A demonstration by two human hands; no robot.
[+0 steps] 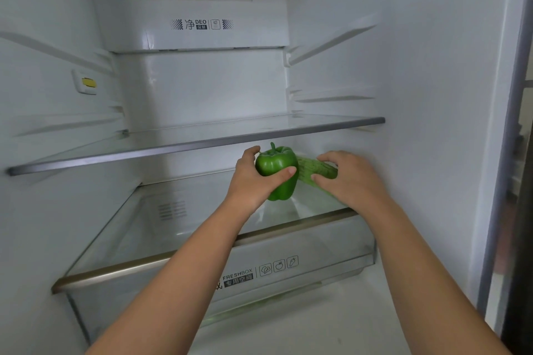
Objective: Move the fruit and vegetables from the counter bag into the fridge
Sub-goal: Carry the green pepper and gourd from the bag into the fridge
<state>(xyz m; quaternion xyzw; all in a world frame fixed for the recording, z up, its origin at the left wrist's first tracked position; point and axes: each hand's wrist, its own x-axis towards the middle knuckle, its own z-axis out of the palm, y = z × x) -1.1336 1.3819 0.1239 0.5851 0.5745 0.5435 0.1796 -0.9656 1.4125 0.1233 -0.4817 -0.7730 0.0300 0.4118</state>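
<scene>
Both my arms reach into the open fridge. My left hand (253, 179) grips a glossy green bell pepper (274, 166), stem up, just above the lower glass shelf (150, 228). To its right my right hand (349, 179) wraps a pale green bumpy gourd (313, 167), which lies sideways against the pepper, its right end hidden by my fingers. Whether either vegetable rests on the shelf I cannot tell. The counter bag is out of view.
An upper glass shelf (202, 144) with a grey front trim spans the fridge just above my hands. Below the lower shelf sits a clear drawer (317, 248) marked FRESHBOX. White side walls carry shelf rails; the fridge's right edge (501, 153) stands close by.
</scene>
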